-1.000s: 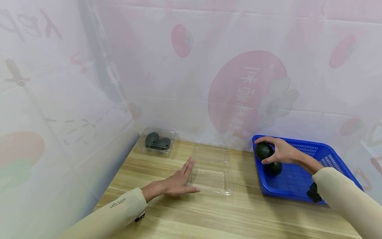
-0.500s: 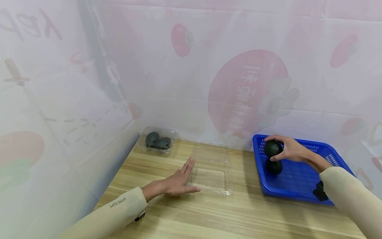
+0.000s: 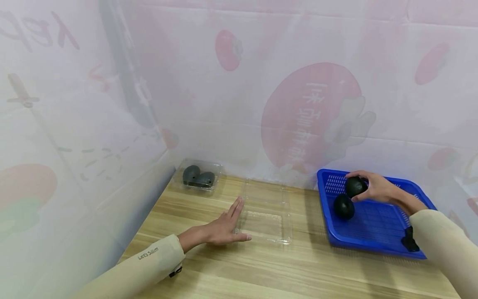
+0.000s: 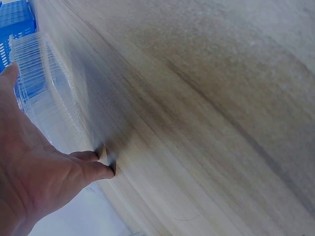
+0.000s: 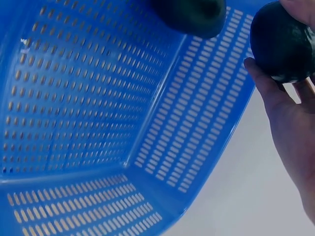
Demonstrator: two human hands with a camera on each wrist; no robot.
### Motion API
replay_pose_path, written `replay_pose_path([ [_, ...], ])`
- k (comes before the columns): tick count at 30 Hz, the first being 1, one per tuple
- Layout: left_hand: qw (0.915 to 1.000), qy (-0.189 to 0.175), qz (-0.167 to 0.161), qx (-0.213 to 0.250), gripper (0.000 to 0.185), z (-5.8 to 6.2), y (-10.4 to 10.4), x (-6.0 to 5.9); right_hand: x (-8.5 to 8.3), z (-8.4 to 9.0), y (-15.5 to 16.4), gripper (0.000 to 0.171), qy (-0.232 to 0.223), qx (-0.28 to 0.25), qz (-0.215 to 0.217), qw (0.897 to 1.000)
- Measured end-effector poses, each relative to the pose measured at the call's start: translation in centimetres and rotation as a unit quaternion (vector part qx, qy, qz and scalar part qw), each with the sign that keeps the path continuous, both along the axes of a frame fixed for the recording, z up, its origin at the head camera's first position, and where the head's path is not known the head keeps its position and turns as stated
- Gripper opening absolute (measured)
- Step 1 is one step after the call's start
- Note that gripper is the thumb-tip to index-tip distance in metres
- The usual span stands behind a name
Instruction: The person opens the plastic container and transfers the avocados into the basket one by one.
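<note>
My right hand [image 3: 377, 189] grips a dark green avocado [image 3: 355, 187] between thumb and fingers, over the blue plastic basket [image 3: 375, 226]. In the right wrist view the same avocado [image 5: 278, 44] is at the upper right, by the basket's side wall. A second avocado [image 3: 344, 207] lies in the basket just left of the held one. My left hand [image 3: 223, 228] has its fingers extended at the left edge of a clear plastic clamshell box [image 3: 261, 226], which lies opened out on the table with nothing in it. In the left wrist view, fingertips [image 4: 106, 171] meet the wood.
Another clear box [image 3: 214, 168] at the back left contains two avocados [image 3: 191, 174]. The wood-grain table [image 3: 242, 270] meets a printed white curtain [image 3: 224, 104] at the back and left. The basket's raised walls surround the right hand's area.
My right hand has moved to the right across the basket with the avocado, away from the basket's left wall. More of the second avocado shows now. My left hand has stayed in place.
</note>
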State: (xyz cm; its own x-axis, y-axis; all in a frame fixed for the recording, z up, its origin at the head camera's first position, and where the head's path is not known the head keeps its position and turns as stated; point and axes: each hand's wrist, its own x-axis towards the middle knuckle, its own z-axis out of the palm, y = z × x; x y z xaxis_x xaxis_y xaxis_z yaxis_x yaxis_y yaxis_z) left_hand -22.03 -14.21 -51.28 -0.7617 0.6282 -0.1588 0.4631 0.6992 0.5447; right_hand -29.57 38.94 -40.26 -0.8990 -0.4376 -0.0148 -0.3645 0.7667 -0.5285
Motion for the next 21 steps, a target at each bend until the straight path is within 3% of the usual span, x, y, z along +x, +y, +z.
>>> replay_pose_path([
  [10, 1.0000, 0.007, 0.003, 0.001, 0.113, 0.2, 0.1, 0.0, -0.3, -0.3, 1.7, 0.079, -0.014, 0.023, -0.018, 0.999],
  [21, 1.0000, 0.007, -0.003, -0.001, 0.116, 0.0, 0.1, 0.1, -0.6, -1.3, 2.5, 0.078, -0.040, 0.053, -0.010, 0.998],
])
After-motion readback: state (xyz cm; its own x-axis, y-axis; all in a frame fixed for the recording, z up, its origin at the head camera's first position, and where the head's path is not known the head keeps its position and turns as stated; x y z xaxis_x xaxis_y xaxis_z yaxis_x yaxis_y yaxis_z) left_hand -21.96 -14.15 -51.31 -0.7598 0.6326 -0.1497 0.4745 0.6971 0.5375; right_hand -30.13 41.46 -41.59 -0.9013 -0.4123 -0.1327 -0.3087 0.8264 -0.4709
